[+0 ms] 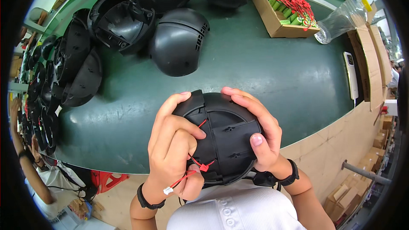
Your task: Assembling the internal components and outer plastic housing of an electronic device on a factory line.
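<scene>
Close to my body, past the near edge of the bench, I hold a round black plastic housing [230,134] between both hands. My left hand [174,145] grips its left side, with bent fingers over the surface. Red wires [196,162] come out by those fingers, one ending in a small white connector [168,191] and another in a red connector [205,167]. My right hand [266,134] wraps the right side, thumb on the face and fingers over the far rim. What lies under my left fingers is hidden.
Several black shells [181,42] lie at the back and left of the green bench [264,68]. A cardboard box [289,30] of green cells with red wires stands at the back right, beside a clear plastic bottle [343,19]. A white device [350,74] lies near the right edge. Another person's arm [27,166] shows at left.
</scene>
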Action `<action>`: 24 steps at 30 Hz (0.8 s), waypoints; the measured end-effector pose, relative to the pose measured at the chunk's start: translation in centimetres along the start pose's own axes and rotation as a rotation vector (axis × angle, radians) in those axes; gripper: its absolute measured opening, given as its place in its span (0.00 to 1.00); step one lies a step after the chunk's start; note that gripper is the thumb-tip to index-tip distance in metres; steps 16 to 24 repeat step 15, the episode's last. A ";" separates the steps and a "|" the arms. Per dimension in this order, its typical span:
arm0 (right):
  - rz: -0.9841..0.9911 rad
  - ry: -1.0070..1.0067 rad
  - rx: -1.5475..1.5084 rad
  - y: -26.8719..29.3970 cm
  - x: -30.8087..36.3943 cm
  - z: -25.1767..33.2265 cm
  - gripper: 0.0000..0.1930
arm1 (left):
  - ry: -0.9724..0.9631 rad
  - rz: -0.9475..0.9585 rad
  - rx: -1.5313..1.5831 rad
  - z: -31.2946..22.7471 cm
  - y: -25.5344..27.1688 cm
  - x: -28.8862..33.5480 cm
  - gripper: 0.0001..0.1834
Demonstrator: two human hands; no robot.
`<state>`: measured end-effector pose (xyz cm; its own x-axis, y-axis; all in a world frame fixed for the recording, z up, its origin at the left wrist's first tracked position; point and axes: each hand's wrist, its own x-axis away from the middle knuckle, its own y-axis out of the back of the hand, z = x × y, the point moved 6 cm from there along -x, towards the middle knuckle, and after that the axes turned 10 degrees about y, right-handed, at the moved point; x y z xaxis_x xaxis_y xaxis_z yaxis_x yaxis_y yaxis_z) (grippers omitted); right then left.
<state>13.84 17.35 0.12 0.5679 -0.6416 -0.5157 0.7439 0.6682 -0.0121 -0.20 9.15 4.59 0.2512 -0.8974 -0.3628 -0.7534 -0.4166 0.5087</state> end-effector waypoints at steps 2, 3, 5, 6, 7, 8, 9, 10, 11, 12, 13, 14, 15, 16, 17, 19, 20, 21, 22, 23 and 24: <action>0.003 -0.019 0.002 0.0 0.0 -0.1 0.26 | -0.023 -0.031 -0.020 0.0 0.0 0.1 0.13; 0.003 -0.027 0.002 0.0 0.0 -0.2 0.26 | -0.017 -0.027 -0.016 0.1 0.0 0.1 0.13; -0.004 -0.008 0.014 0.1 0.0 -0.2 0.27 | -0.038 -0.026 0.009 0.2 0.0 0.4 0.12; -0.003 -0.017 0.018 0.2 -0.1 -0.2 0.27 | -0.032 -0.023 0.016 0.1 0.0 0.2 0.12; 0.004 -0.010 0.027 0.2 -0.1 -0.1 0.27 | -0.011 -0.006 0.042 -0.1 0.1 0.0 0.12; 0.012 -0.004 0.035 0.3 -0.2 0.1 0.27 | 0.012 0.011 0.069 -0.2 0.0 -0.2 0.11; 0.015 -0.014 0.030 0.3 -0.3 0.0 0.27 | 0.024 0.012 0.069 0.0 0.0 -0.1 0.11; 0.035 -0.008 0.031 0.3 -0.4 -0.1 0.27 | 0.022 0.001 0.068 0.1 0.1 0.1 0.10; 0.056 -0.003 0.032 0.1 -0.4 -0.1 0.27 | 0.020 -0.010 0.068 0.2 0.1 0.2 0.09; 0.057 -0.013 0.036 0.1 -0.2 -0.2 0.27 | 0.027 -0.008 0.076 0.2 0.2 0.2 0.09; 0.033 -0.010 0.022 0.0 -0.1 -0.2 0.27 | 0.030 0.005 0.103 0.2 0.3 0.2 0.09; 0.009 -0.007 0.009 -0.1 0.0 -0.2 0.28 | 0.033 0.018 0.130 0.2 0.4 0.2 0.09; 0.013 -0.016 0.012 -0.1 0.1 -0.3 0.28 | 0.052 0.019 0.125 0.3 0.4 0.1 0.10; 0.013 -0.016 0.012 -0.1 0.1 -0.3 0.28 | 0.052 0.019 0.125 0.3 0.4 0.1 0.10; 0.013 -0.016 0.012 -0.1 0.1 -0.3 0.28 | 0.052 0.019 0.125 0.3 0.4 0.1 0.10; 0.013 -0.016 0.012 -0.1 0.1 -0.3 0.28 | 0.052 0.019 0.125 0.3 0.4 0.1 0.10; 0.013 -0.016 0.012 -0.1 0.1 -0.3 0.28 | 0.052 0.019 0.125 0.3 0.4 0.1 0.10; 0.013 -0.016 0.012 -0.1 0.1 -0.3 0.28 | 0.052 0.019 0.125 0.3 0.4 0.1 0.10; 0.013 -0.016 0.012 -0.1 0.1 -0.3 0.28 | 0.052 0.019 0.125 0.3 0.4 0.1 0.10; 0.013 -0.016 0.012 -0.1 0.1 -0.3 0.28 | 0.052 0.019 0.125 0.3 0.4 0.1 0.10; 0.013 -0.016 0.012 -0.1 0.1 -0.3 0.28 | 0.052 0.019 0.125 0.3 0.4 0.1 0.10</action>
